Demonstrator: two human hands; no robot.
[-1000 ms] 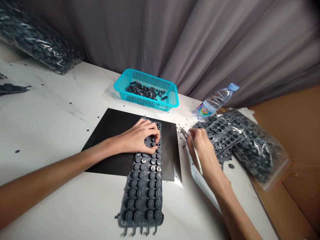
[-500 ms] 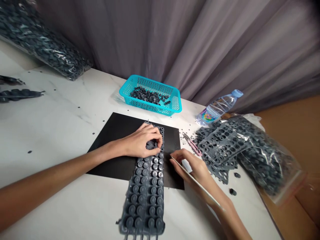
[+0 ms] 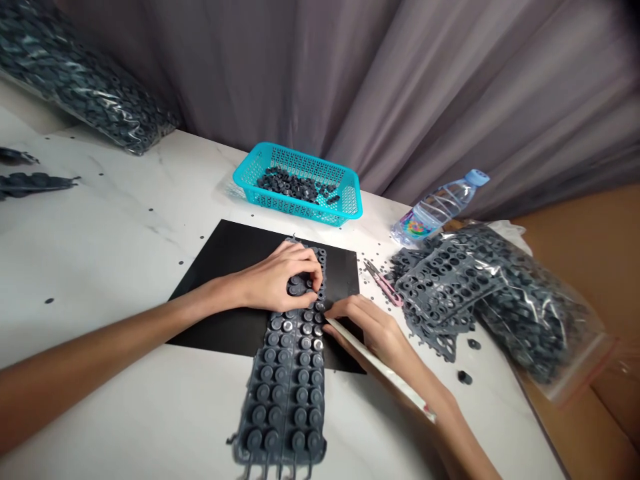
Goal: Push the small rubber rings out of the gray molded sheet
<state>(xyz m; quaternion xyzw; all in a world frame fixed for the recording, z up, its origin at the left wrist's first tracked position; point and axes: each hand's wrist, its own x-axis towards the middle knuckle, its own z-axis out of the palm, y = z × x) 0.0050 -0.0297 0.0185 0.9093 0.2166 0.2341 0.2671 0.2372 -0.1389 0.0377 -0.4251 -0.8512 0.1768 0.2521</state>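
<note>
A long dark grey rubber sheet (image 3: 291, 395) with rows of round raised plugs runs lengthwise over a black mat (image 3: 220, 267) and off its near edge. My left hand (image 3: 285, 275) lies on the sheet's far part, thumb and fingers curled together around its plugs; the exact contact under the fingers is hidden. In my closed right hand (image 3: 373, 327) is a thin, flat white stick-like tool (image 3: 385, 375), slanting back along the wrist. Its tip end, mostly covered by the fingers, is close beside the sheet's right edge.
Behind the mat stands a turquoise basket (image 3: 300, 212) of small rubber parts. To the right are pink-handled snips (image 3: 384, 285), a water bottle (image 3: 435, 208), punched rubber sheets (image 3: 440, 283) and a filled plastic bag (image 3: 540, 313). Another full bag (image 3: 90, 87) lies far left.
My right hand has moved left, bringing the white tool up to the sheet's edge and turning its broad side into view. My left hand keeps its place on the sheet.
</note>
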